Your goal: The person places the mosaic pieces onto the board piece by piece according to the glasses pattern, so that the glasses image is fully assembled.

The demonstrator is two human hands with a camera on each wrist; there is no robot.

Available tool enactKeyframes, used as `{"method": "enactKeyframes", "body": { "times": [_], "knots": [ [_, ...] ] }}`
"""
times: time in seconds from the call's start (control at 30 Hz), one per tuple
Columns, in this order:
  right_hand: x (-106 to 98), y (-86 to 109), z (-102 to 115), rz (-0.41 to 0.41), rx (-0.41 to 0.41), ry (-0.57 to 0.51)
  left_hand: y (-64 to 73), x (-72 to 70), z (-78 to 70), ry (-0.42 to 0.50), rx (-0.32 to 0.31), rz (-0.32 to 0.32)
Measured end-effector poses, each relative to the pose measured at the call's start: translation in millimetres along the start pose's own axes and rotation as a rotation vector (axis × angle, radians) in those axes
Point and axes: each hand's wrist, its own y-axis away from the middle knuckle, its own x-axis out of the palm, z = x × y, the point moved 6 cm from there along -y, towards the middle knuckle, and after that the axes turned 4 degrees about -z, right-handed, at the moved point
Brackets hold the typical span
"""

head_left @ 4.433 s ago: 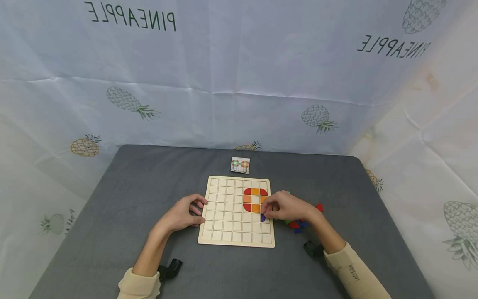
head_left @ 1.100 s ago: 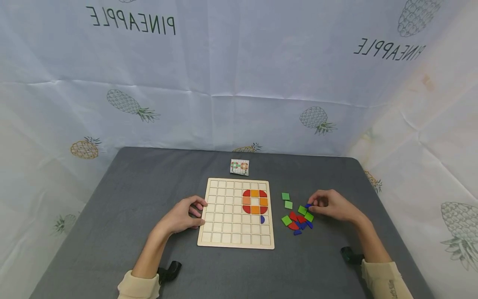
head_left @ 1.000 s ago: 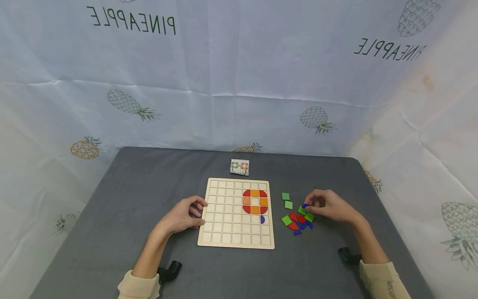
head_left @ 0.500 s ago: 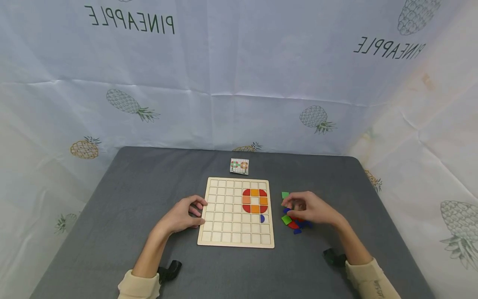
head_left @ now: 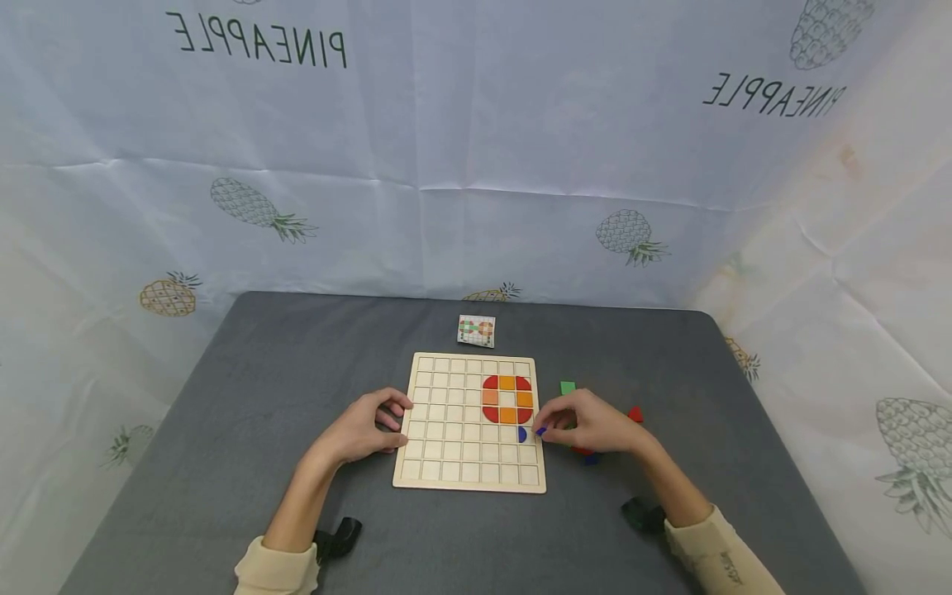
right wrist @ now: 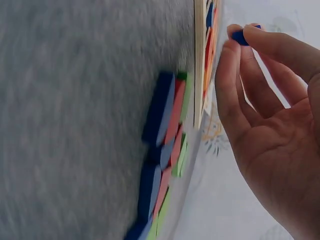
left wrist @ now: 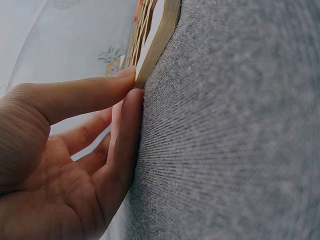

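Note:
A square wooden grid board (head_left: 446,450) lies flat on the table. My left hand (head_left: 364,426) holds its left edge, thumb and fingertips spaced along the rim; the left wrist view shows the thumb (left wrist: 95,92) against the board's edge (left wrist: 162,37). Between thumb and fingertips my right hand (head_left: 587,421) pinches a small blue piece (right wrist: 240,38), just at the board's right edge. Red corner pieces and orange squares (head_left: 507,383) form a ring on the board around one bare cell. Below this ring sits a blue half-round piece (head_left: 522,434).
Under and beside the right hand lies a pile of loose blue (right wrist: 160,110), red and green pieces, partly hidden in the head view. A red piece (head_left: 635,414) shows beyond the wrist. Behind the board lies a small pattern card (head_left: 476,330). A printed curtain hangs behind the table.
The right hand first left the half-round piece on the board, went to the pile and took up another blue piece. It has since moved left with it. The left hand stays put.

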Motion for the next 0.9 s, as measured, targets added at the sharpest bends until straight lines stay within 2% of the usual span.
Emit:
{"method": "enactKeyframes", "body": {
  "times": [0.2,0.4,0.67,0.9],
  "knots": [
    [13.6,-7.4,4.8,0.035,-0.005,-0.015,-2.6,-0.6,2.7,-0.015,-0.014,-0.005],
    [22.1,-12.1,6.5,0.058,0.042,0.050,-2.8,-1.3,2.8,-0.005,-0.019,-0.003],
    [26.2,-12.5,7.2,0.077,0.092,0.117,-2.1,-0.1,1.5,-0.012,-0.001,0.006],
    [25.8,-11.8,6.6,0.067,0.101,0.093,-0.7,0.3,1.8,0.001,-0.006,0.010]
  ]
}}
